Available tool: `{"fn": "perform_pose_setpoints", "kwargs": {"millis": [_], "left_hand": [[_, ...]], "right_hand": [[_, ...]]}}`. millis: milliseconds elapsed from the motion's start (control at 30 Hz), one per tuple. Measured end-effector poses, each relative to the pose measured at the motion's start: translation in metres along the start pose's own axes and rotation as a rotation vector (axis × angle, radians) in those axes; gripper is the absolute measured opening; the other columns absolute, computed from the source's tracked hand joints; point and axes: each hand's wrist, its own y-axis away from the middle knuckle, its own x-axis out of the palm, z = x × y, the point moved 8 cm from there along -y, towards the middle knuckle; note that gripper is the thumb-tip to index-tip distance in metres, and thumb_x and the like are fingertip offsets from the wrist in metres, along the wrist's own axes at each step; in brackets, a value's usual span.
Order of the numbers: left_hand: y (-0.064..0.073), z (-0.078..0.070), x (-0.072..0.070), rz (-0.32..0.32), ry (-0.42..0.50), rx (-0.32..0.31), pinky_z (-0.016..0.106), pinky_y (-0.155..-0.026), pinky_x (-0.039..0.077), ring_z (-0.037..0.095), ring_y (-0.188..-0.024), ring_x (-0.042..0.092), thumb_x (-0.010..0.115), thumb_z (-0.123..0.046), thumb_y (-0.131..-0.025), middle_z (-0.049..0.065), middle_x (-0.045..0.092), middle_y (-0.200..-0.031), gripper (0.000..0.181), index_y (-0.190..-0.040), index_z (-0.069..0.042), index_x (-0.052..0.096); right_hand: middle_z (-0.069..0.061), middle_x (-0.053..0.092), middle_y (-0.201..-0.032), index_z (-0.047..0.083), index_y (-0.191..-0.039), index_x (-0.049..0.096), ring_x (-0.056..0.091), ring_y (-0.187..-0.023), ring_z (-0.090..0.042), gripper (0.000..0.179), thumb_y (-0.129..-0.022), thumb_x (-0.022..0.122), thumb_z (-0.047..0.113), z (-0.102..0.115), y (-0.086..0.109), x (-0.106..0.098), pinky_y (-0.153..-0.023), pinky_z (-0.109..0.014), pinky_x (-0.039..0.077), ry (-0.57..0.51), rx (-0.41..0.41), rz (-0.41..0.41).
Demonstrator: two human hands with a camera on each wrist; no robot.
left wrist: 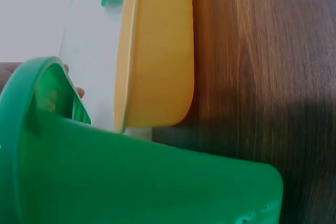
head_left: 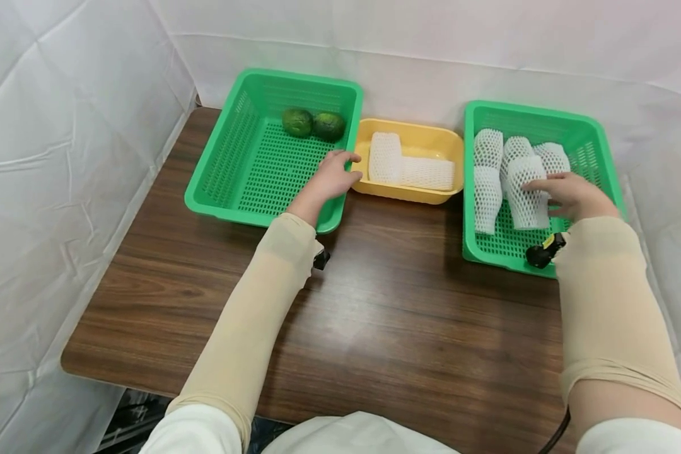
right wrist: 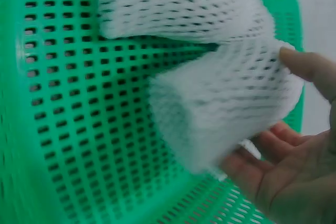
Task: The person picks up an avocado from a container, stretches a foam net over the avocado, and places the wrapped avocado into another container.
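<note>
A white foam net sleeve (head_left: 529, 211) was held between the thumb and fingers of the right hand (head_left: 576, 194), inside the right-hand green plastic basket (head_left: 533, 111); its wide end was turned toward the near side. Four more net sleeves (head_left: 487, 195) were grouped beside and behind it on the perforated floor.

To the left, a yellow plastic tray (head_left: 397, 192) was placed between the two baskets, and two flat net sleeves (head_left: 428, 173) were laid in it. Over the right rim of the left-hand green basket (head_left: 303, 77), the left hand (head_left: 335, 173) was held with its fingers relaxed and nothing grasped; whether the rim was touched could not be told. Two dark green avocados (head_left: 313, 126) were set side by side near that basket's far right corner.

All three containers were stood along the back of a dark brown wood-grain table (head_left: 408, 328), whose streaked top was marked by a pale patch of reflected light and whose near left corner was rounded. The space was enclosed by white sheeting (head_left: 420, 75) at the back and both sides, creased most plainly on the left. Beneath the table's left edge, dark objects (head_left: 136, 416) were partly seen.
</note>
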Motion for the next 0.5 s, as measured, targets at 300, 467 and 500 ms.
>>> {"fn": "perform_pose_setpoints", "kwargs": {"millis": [300, 467, 500], "left_hand": [[-0.001, 0.002, -0.002, 0.015, -0.02, 0.021, 0.037, -0.105, 0.027, 0.022, -0.137, 0.018, 0.05, -0.027, -0.096, 0.005, 0.023, -0.15, 0.044, -0.138, -0.016, 0.044], [-0.004, 0.004, -0.003, 0.022, -0.007, 0.029, 0.036, -0.103, 0.03, 0.021, -0.137, 0.02, 0.049, -0.027, -0.096, 0.005, 0.026, -0.149, 0.044, -0.139, -0.015, 0.044], [-0.005, 0.005, -0.003, 0.024, -0.003, 0.027, 0.036, -0.103, 0.03, 0.021, -0.137, 0.02, 0.049, -0.028, -0.097, 0.005, 0.026, -0.149, 0.044, -0.139, -0.016, 0.044]], "right_hand": [[-0.03, -0.002, -0.148, -0.003, -0.146, -0.004, 0.02, -0.127, -0.05, 0.101, -0.086, 0.06, 0.047, -0.004, -0.008, 0.014, -0.089, -0.048, 0.044, 0.161, 0.023, -0.003], [-0.033, 0.001, -0.146, -0.005, -0.144, -0.008, 0.021, -0.127, -0.051, 0.097, -0.089, 0.057, 0.042, -0.003, -0.012, 0.017, -0.085, -0.047, 0.047, 0.167, 0.04, -0.003], [-0.033, 0.0, -0.146, -0.006, -0.144, -0.009, 0.021, -0.127, -0.051, 0.097, -0.09, 0.056, 0.041, -0.003, -0.013, 0.018, -0.085, -0.047, 0.047, 0.174, 0.042, -0.004]]}}
